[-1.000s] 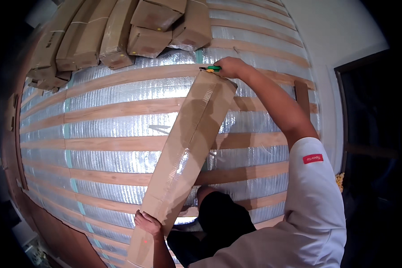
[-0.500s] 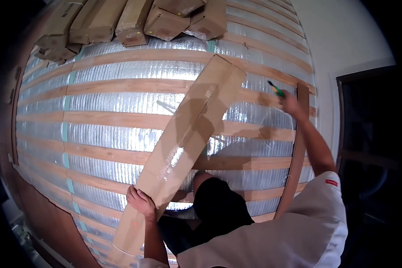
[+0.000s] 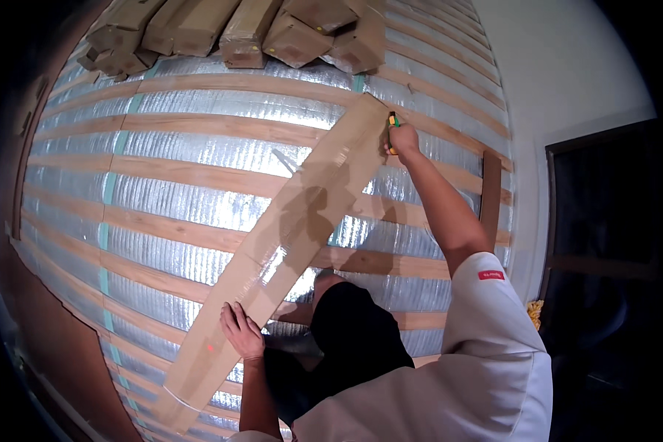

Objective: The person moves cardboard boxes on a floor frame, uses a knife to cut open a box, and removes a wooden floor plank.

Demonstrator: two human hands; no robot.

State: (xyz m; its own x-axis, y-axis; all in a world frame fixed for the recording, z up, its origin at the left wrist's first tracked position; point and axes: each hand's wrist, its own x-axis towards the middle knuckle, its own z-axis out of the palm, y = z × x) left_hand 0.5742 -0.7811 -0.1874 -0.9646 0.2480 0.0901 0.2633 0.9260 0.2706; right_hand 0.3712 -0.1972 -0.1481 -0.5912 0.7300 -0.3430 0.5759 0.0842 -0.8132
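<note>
A long brown cardboard box (image 3: 261, 258) lies slantwise across wooden battens, its far end up and to the right. My left hand (image 3: 241, 331) rests on the near part of the box with its fingers stretched out over the top. At the far right corner of the box, my right hand (image 3: 403, 140) is closed round a green and yellow utility knife (image 3: 393, 124). The knife's dark tip points away from me; whether it touches the cardboard I cannot tell. Shadows of my head and arm fall across the middle of the box.
Several long cardboard boxes (image 3: 247, 33) are stacked at the far side. Wooden battens (image 3: 199, 173) run crosswise over silver foil insulation (image 3: 177, 202). A brown board (image 3: 490, 193) lies along the right, beside a pale wall (image 3: 523, 96) and a dark opening (image 3: 604, 214).
My right hand has moved left with the utility knife, from the board at the right to the far end of the box. My left hand has shifted slightly on the box.
</note>
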